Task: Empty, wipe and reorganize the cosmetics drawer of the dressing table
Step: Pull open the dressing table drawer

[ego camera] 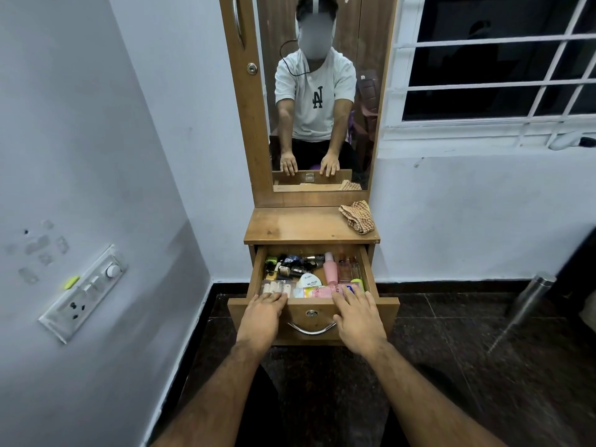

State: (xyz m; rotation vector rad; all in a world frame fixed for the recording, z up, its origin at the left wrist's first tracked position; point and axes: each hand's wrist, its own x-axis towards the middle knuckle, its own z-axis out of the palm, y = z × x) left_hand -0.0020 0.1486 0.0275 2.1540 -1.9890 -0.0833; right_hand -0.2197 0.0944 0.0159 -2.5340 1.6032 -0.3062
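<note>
Both hands, left and right, rest flat with fingers straight on the open cosmetics drawer's front edge; checked cloth lies at two o'clock on my bench.

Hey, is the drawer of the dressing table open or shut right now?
Open. The drawer is pulled out from under the tabletop, its cosmetics exposed; left hand and right hand rest on its front edge.

a white switchboard with a round knob and sockets sits on the left wall. a barred window, dark outside, fills the upper right. a steel bottle stands on the dark tiled floor at right.
</note>
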